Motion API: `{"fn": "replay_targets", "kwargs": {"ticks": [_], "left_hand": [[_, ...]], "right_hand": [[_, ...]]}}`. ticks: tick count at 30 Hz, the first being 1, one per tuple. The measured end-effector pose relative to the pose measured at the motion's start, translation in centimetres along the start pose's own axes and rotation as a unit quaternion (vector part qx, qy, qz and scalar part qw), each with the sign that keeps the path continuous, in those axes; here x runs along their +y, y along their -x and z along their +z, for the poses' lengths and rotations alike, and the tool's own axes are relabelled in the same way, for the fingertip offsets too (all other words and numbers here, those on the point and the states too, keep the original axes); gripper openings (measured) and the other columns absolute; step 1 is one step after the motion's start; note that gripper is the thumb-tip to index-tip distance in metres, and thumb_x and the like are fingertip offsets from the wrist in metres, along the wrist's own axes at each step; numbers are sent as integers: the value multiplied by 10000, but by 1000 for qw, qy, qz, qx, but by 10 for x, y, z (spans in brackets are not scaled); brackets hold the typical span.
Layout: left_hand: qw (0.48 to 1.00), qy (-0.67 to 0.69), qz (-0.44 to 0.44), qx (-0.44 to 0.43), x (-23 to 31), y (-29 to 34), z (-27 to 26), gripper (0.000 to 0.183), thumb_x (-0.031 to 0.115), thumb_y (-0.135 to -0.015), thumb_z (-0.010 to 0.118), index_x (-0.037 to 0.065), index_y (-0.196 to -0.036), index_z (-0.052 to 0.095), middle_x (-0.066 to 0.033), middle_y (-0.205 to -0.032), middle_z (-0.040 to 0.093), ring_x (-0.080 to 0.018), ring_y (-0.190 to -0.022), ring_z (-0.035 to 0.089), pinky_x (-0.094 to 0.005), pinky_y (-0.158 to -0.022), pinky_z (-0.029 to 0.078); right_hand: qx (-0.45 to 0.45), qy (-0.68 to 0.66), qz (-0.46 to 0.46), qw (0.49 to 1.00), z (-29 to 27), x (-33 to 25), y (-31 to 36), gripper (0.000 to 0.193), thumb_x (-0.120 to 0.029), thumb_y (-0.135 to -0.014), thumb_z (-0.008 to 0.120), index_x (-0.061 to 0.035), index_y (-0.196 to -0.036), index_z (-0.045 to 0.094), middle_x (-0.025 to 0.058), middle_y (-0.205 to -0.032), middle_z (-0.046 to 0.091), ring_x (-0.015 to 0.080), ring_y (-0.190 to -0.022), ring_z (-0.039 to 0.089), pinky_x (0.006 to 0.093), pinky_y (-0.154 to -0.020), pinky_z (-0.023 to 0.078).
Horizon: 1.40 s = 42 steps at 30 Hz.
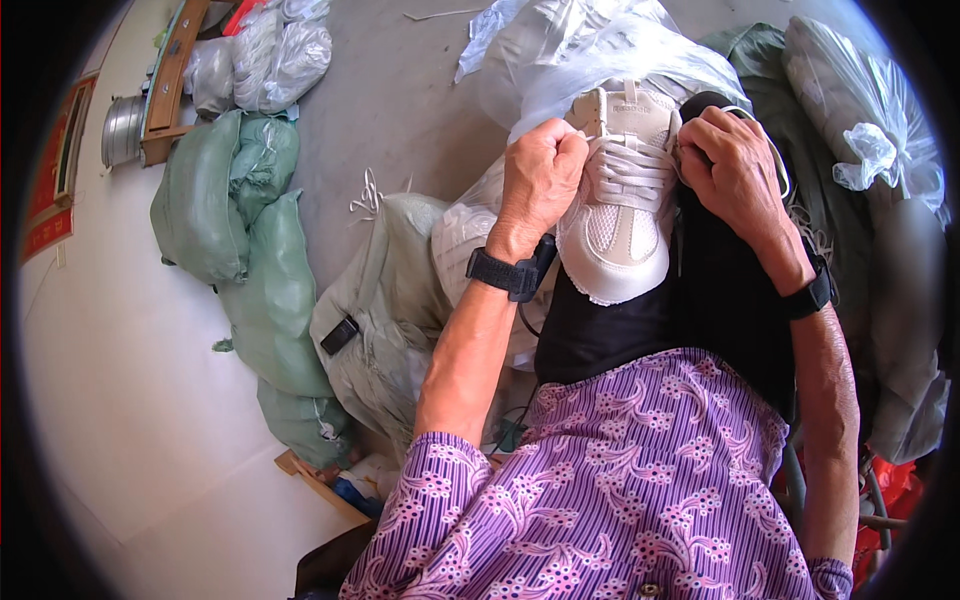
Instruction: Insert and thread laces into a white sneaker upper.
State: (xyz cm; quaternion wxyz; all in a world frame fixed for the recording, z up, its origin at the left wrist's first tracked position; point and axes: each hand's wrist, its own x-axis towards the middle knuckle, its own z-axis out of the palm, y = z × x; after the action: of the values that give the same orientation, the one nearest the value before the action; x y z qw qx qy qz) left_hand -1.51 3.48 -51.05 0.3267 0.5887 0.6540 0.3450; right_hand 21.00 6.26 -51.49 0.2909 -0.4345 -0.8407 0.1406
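Observation:
A cream and white sneaker [612,250] rests on my black-trousered lap, toe toward me and tongue pointing away. Its flat pale shoelace [632,172] crosses the front in several rows. At the shoe's left side, my left hand [543,172] is closed in a pinch on the shoelace near the upper eyelets. Opposite it, my right hand [735,160] grips the lace at the right edge, fingers curled. A loose length of pale lace curves out behind the right hand. The fingertips of both hands are partly hidden.
Clear plastic bags [600,45] lie just beyond the shoe. To the left stand a pale sack [385,300] with laces hanging out and green sacks [275,290] by the wall. A wrapped plastic bundle [850,100] is at the far right. A wooden cabinet [172,80] stands far left.

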Motion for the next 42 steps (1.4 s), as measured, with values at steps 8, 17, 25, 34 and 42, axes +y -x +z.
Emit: {"fn": "replay_targets", "kwargs": {"ticks": [8, 17, 25, 34, 42], "left_hand": [[999, 38, -21, 11, 0, -1, 4, 252, 198, -846, 527, -27, -761, 603, -165, -616, 568, -218, -553, 534, -346, -575, 448], [1000, 12, 0, 29, -1, -3, 7, 256, 207, -850, 518, -9, -756, 617, -178, -663, 618, -303, -602, 608, -372, -600, 479], [995, -77, 59, 35, 3, -7, 6, 223, 186, -843, 549, -2, -727, 584, -165, -632, 582, -247, -555, 571, -357, -572, 462], [991, -103, 84, 15, 4, -10, 6, 244, 218, -855, 573, 1, -744, 573, -176, -639, 571, -276, -576, 566, -363, -564, 458], [998, 46, -36, -5, -4, 7, 3, 348, 311, -921, 536, -6, -781, 567, -23, -630, 509, -93, -623, 455, -280, -591, 424]], "right_hand": [[-10, 11, 12, 1000, -1, -1, -1, 63, -116, -758, 581, -78, -799, 609, 65, -768, 552, 248, -788, 575, 378, -739, 416], [-17, 22, -2, 1000, -1, -1, -3, 59, -116, -743, 593, -83, -791, 599, 57, -763, 547, 243, -785, 576, 370, -730, 421], [-13, 18, -5, 1000, -1, -3, -4, 52, -107, -737, 598, -83, -783, 600, 51, -755, 548, 245, -764, 570, 371, -722, 422], [-25, 6, -6, 1000, -9, -4, -5, 47, -100, -770, 593, -65, -801, 584, 67, -748, 544, 260, -745, 564, 372, -683, 429], [-68, -13, -45, 997, -5, -14, -41, 134, -114, -803, 580, -37, -903, 623, 110, -854, 588, 289, -834, 575, 414, -732, 442]]}}
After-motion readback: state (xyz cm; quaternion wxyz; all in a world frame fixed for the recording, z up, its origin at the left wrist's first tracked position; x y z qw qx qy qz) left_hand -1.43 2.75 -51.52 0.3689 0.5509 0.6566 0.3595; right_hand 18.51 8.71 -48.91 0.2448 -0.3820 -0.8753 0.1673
